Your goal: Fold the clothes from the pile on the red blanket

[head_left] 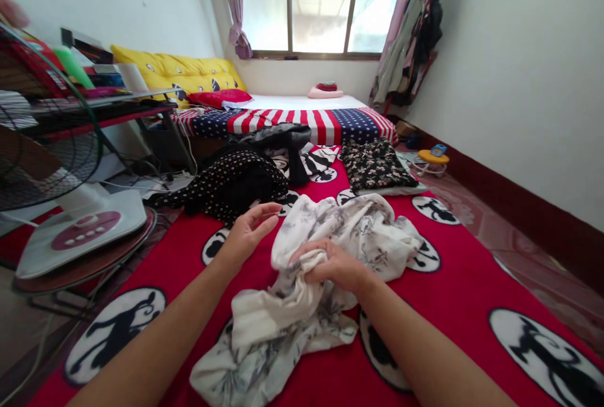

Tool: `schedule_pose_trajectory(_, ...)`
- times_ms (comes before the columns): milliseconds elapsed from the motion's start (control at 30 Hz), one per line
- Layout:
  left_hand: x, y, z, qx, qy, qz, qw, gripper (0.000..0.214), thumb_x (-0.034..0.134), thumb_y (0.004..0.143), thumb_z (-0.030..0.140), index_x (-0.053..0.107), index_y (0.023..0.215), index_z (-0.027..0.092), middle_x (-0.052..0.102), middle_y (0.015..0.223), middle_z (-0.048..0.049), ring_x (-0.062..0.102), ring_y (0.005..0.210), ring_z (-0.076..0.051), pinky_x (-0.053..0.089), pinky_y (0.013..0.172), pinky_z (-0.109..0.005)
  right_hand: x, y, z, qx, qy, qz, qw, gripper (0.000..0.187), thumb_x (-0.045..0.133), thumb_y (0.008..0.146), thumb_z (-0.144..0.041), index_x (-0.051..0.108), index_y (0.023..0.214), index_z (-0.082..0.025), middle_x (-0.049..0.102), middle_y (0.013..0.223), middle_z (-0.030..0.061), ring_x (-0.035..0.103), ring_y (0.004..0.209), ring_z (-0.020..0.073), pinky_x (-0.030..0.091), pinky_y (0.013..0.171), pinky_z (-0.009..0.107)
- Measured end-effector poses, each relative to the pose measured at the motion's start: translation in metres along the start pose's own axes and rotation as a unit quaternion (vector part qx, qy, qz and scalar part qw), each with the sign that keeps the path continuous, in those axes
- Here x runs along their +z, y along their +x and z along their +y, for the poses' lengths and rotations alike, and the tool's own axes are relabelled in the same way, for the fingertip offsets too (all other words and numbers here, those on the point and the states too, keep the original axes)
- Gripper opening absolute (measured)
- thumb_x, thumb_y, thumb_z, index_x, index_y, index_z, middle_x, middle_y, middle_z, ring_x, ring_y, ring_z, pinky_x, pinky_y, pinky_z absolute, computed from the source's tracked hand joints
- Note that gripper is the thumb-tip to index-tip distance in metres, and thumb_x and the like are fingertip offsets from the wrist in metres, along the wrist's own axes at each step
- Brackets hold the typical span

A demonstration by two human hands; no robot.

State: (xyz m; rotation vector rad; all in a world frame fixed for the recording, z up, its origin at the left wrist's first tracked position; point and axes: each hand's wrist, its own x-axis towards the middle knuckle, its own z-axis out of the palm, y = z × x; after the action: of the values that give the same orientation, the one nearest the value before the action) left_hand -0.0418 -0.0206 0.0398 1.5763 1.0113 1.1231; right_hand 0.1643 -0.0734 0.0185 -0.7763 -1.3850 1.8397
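A crumpled white garment with a grey floral print (363, 231) lies across the red blanket (453, 294). My right hand (333, 265) is closed around a bunched fold near its middle. The cloth spreads out on both sides of that fist, toward me and away. Just left of the garment hovers my left hand (252, 228), fingers apart and holding nothing. Which part of the garment is gripped cannot be made out, since the cloth is bunched up.
A heap of dark clothes with a dotted black piece (236, 180) lies beyond my left hand. Folded black floral cloth (377, 165) sits at the far right. An electric fan (85, 224) stands on a stool at left. Behind is a bed (283, 124).
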Motion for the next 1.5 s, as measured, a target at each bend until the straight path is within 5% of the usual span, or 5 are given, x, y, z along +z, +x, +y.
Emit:
schedule_pose_trajectory(600, 0.175, 0.049, -0.008, 0.252, 0.338, -0.4, 0.814, 0.081, 0.077, 0.064, 0.051, 0.049, 0.138, 0.034, 0.046, 0.143, -0.0118, 0.056, 0.118, -0.036, 0.047, 0.093, -0.045, 0.043, 0.004, 0.034, 0.147, -0.067, -0.408, 0.898, 0.052, 0.092, 0.045, -0.033, 0.069, 0.089, -0.015, 0.068, 0.087, -0.0023, 0.063, 0.081, 0.013, 0.05, 0.081, 0.016)
schedule_pose_trajectory(933, -0.015, 0.061, -0.007, 0.033, 0.519, -0.092, 0.849, 0.032, 0.053, 0.075, 0.038, 0.07, 0.093, 0.018, 0.072, 0.091, -0.0101, 0.066, 0.087, -0.029, 0.046, 0.071, -0.031, 0.024, -0.006, 0.008, 0.129, -0.059, -0.376, 0.916, 0.063, 0.091, 0.049, -0.024, 0.068, 0.107, -0.016, 0.068, 0.094, -0.0005, 0.064, 0.083, 0.0138, 0.051, 0.081, 0.019)
schedule_pose_trajectory(1167, -0.163, -0.005, -0.02, -0.152, 0.586, 0.06, 0.793, 0.046, 0.049, 0.076, 0.054, 0.065, 0.099, 0.017, 0.069, 0.098, -0.0118, 0.063, 0.097, -0.034, 0.048, 0.079, -0.036, -0.042, -0.016, -0.025, -0.026, -0.242, -0.038, 0.969, 0.046, 0.074, 0.061, -0.018, 0.064, 0.107, -0.014, 0.066, 0.09, 0.0013, 0.06, 0.077, 0.0141, 0.047, 0.069, 0.022)
schedule_pose_trajectory(1333, -0.146, -0.067, -0.02, 0.057, 0.548, 0.186, 0.814, 0.04, 0.04, 0.09, 0.044, 0.057, 0.114, 0.017, 0.056, 0.122, -0.0124, 0.053, 0.117, -0.029, 0.041, 0.103, -0.041, -0.092, -0.006, -0.004, -0.135, -0.367, 0.473, 0.789, 0.029, 0.06, 0.064, -0.023, 0.065, 0.091, -0.014, 0.066, 0.083, 0.0052, 0.058, 0.074, 0.0185, 0.047, 0.069, 0.029)
schedule_pose_trajectory(1500, -0.096, -0.105, -0.022, 0.173, 0.544, 0.025, 0.821, 0.029, 0.054, 0.088, 0.046, 0.066, 0.105, 0.026, 0.064, 0.116, -0.0065, 0.056, 0.115, -0.028, 0.04, 0.104, -0.041, -0.121, -0.013, -0.001, -0.057, -0.428, 0.551, 0.715, 0.052, 0.067, 0.068, -0.042, 0.062, 0.11, -0.013, 0.067, 0.1, 0.0132, 0.063, 0.085, 0.025, 0.049, 0.079, 0.038)
